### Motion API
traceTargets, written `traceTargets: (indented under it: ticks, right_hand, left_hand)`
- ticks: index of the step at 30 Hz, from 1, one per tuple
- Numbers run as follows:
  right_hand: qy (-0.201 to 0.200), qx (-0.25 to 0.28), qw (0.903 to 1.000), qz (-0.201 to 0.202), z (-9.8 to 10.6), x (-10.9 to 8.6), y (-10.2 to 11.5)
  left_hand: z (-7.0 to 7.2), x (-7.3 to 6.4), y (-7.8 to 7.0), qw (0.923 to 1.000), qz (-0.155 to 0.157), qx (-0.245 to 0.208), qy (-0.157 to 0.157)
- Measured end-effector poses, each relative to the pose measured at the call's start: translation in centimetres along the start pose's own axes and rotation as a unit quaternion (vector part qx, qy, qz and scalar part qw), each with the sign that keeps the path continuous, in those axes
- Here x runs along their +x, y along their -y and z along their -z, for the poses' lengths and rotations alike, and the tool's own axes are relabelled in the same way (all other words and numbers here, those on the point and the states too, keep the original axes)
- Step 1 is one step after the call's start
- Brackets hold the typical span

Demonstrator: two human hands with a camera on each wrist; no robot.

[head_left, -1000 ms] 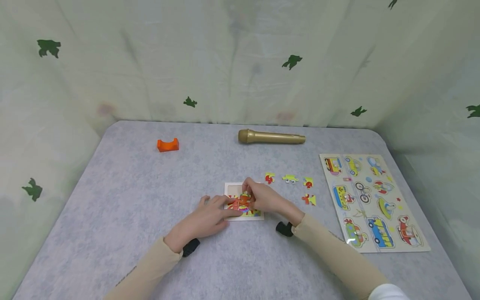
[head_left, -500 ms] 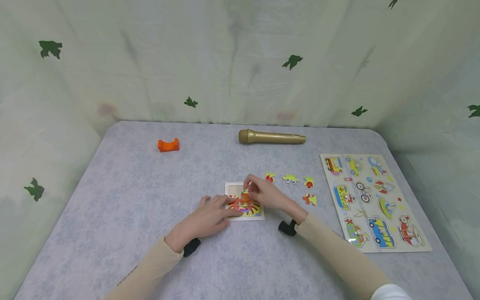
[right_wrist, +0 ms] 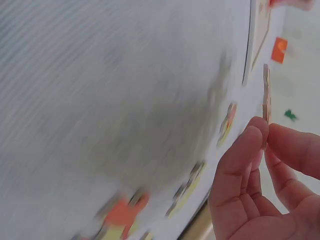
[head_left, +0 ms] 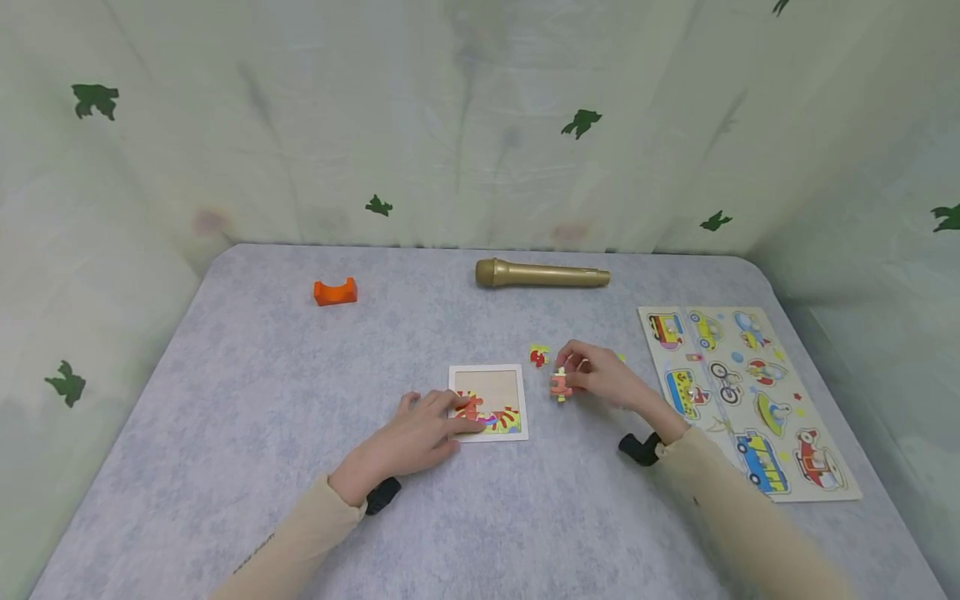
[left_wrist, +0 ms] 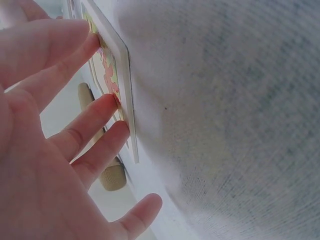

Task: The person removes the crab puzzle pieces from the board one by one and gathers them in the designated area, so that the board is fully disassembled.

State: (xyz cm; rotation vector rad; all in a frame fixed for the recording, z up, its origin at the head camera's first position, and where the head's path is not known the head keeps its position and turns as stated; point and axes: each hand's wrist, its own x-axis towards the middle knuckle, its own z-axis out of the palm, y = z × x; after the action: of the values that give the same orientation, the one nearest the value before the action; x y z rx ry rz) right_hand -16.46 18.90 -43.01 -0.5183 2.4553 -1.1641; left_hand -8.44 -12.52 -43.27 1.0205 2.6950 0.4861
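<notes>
My left hand (head_left: 408, 433) rests its extended fingers on a small square jigsaw tray (head_left: 523, 396), close to its lower left. In the left wrist view several fingertips touch the tray's edge (left_wrist: 126, 75). Along the bottom of the tray lie joined red and yellow pieces (head_left: 510, 419); the upper part shows bare wood. To the right of the tray, my right hand (head_left: 603, 375) pinches an orange-red puzzle piece (head_left: 560, 384) between thumb and fingers. The right wrist view shows that piece edge-on (right_wrist: 266, 92), held above the table.
A loose red-and-yellow piece (head_left: 539, 356) lies beside the right hand, which hides others; the right wrist view shows several (right_wrist: 122, 215). A vehicle peg puzzle board (head_left: 720, 433) lies at the right. Behind are a gold microphone (head_left: 543, 274) and an orange curved block (head_left: 335, 292).
My right hand has lifted the orange-red piece out of the tray and carried it right, over the loose pieces. The left hand has stayed on the tray.
</notes>
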Motion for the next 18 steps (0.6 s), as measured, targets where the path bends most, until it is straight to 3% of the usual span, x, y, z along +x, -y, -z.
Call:
traceTargets:
  ticks: [7, 18]
  right_hand:
    - [0.002, -0.030, 0.9995, -0.010, 1.6, -1.4, -1.8]
    - [0.006, -0.068, 0.9976, -0.012, 1.4, -1.5, -2.5]
  left_hand:
    - [-0.2, 0.0, 0.1, 1.0000, 0.001, 0.006, 0.001]
    - [-0.3, -0.1, 0.1, 1.0000, 0.000, 0.002, 0.001]
